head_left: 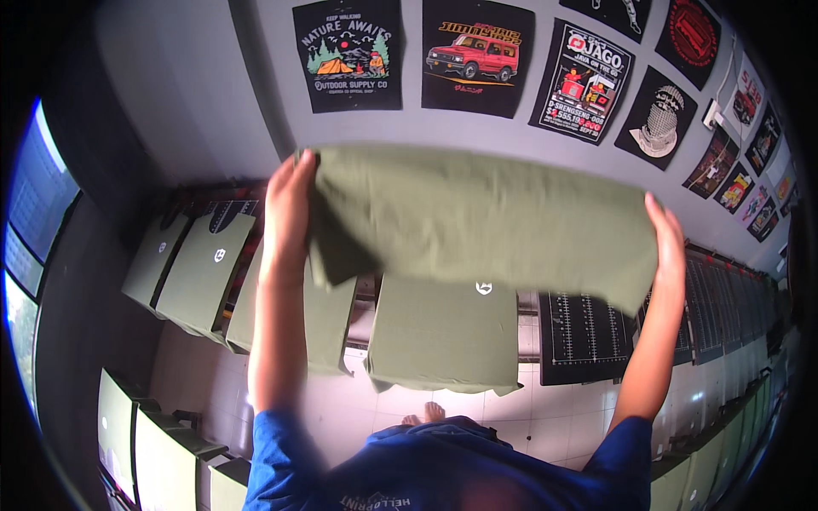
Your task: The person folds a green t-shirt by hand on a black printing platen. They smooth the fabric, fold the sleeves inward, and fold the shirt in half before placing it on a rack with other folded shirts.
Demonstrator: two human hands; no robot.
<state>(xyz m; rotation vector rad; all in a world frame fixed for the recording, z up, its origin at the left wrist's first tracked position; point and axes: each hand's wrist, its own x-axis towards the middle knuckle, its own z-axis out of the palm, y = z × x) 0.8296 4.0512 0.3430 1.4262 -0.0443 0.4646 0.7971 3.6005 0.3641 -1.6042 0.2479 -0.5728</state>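
An olive-green piece of cloth point(477, 213) hangs raised and stretched sideways between my two hands, creased and blurred in places. My left hand point(290, 200) grips its upper left corner, where the fabric folds over and droops. At its right edge, my right hand point(667, 230) holds the cloth with the thumb at the upper corner; the other fingers are partly hidden. Below and behind it, another olive-green cloth point(443, 341) covers a slanted board, with a small white emblem point(484, 289) near its top. The raised cloth covers the upper part of that board.
To the left stand more boards covered in olive-green cloth point(200, 277), bearing white emblems. On the right is a black board with white ruler marks point(588, 336), with several dark boards beyond. Another row point(170, 451) stands at the lower left. Printed dark panels point(473, 60) hang on the wall.
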